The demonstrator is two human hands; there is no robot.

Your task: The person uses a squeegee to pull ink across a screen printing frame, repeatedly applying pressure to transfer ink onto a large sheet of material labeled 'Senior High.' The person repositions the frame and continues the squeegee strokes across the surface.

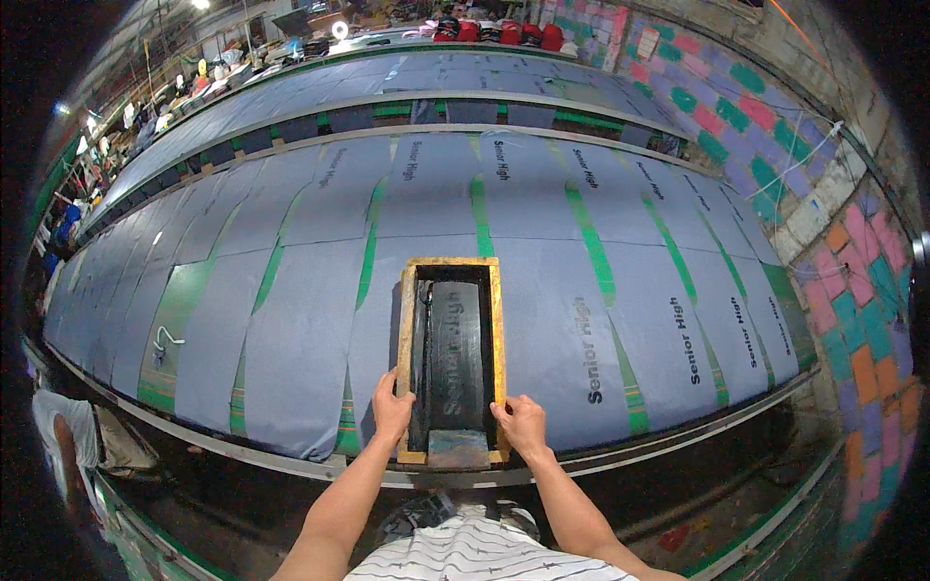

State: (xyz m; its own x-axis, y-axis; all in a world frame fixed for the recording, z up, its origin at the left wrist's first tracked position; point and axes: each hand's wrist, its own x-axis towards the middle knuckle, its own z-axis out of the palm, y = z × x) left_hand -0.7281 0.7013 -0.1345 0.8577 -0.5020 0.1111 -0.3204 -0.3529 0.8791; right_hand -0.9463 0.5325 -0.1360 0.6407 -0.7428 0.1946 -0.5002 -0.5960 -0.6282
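Note:
Both my hands grip a wooden-framed printing screen (496, 329) that lies over a blue-grey fabric piece at the near edge of the long table. My left hand (391, 409) holds the frame's left side near its lower corner, fingers curled round the wood. On the opposite side my right hand (521, 424) closes on the right rail. Dark ink coats the mesh (450, 339), where lettering shows through. A flat squeegee-like piece (458, 449) rests at the frame's near end. Right of the screen, a fabric piece (557, 339) bears black printed lettering.
Rows of blue-grey fabric pieces (300, 339) cover the green table (184, 290), several printed. A white bent cord or hook (167, 341) lies at left. Another fabric-covered table (368, 77) stands beyond. A person (68, 436) is at the lower left; a painted block wall (727, 97) rises at right.

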